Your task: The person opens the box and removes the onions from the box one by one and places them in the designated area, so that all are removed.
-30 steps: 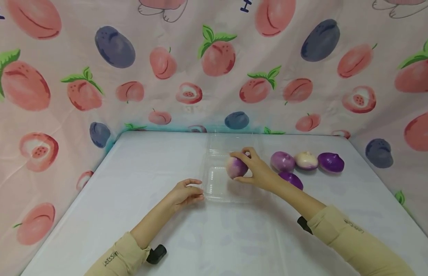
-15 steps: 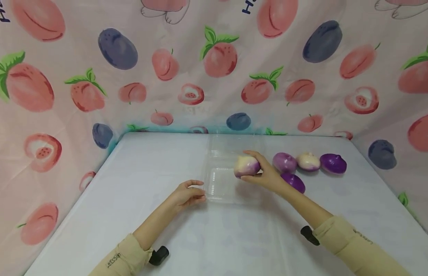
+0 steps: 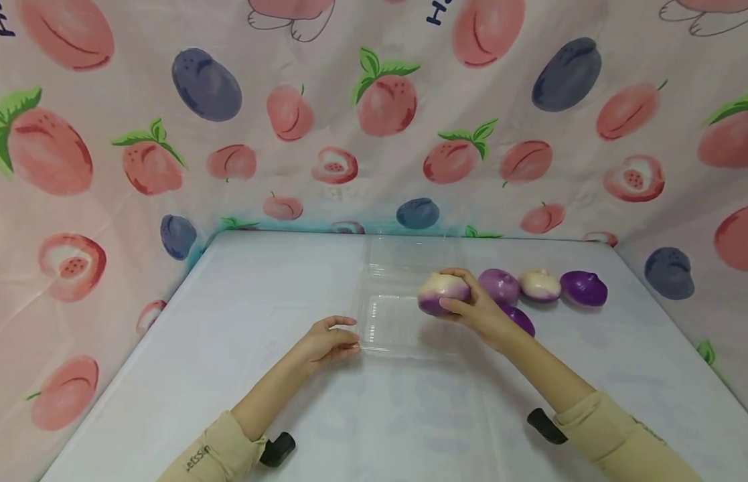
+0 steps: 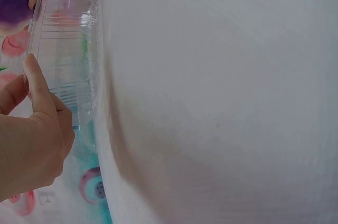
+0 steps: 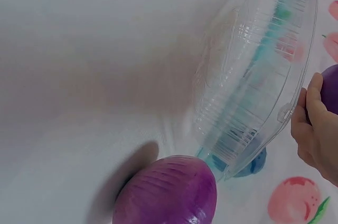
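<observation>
My right hand (image 3: pixel 483 309) grips a white-and-purple onion (image 3: pixel 440 296), its pale end turned up, above the right part of a clear plastic clamshell box (image 3: pixel 382 328). The box stands with its lid folded back away from me. At its left edge is my left hand (image 3: pixel 328 343); in the left wrist view the thumb and forefinger (image 4: pixel 38 78) pinch the box rim. The right wrist view shows the held onion (image 5: pixel 330 89) partly cut off, above the rim level of the box.
Right of the box lie a light purple onion (image 3: pixel 499 286), a whitish one (image 3: pixel 540 286) and a dark purple one (image 3: pixel 584 289) in a row. Another dark purple onion (image 3: pixel 519 321) sits nearer, partly behind the right wrist. A fruit-print curtain (image 3: pixel 337 87) hangs behind the white table (image 3: pixel 277 274).
My right hand has moved slightly right and toward me, turning the onion so its pale end faces up. The left hand stays at the box edge.
</observation>
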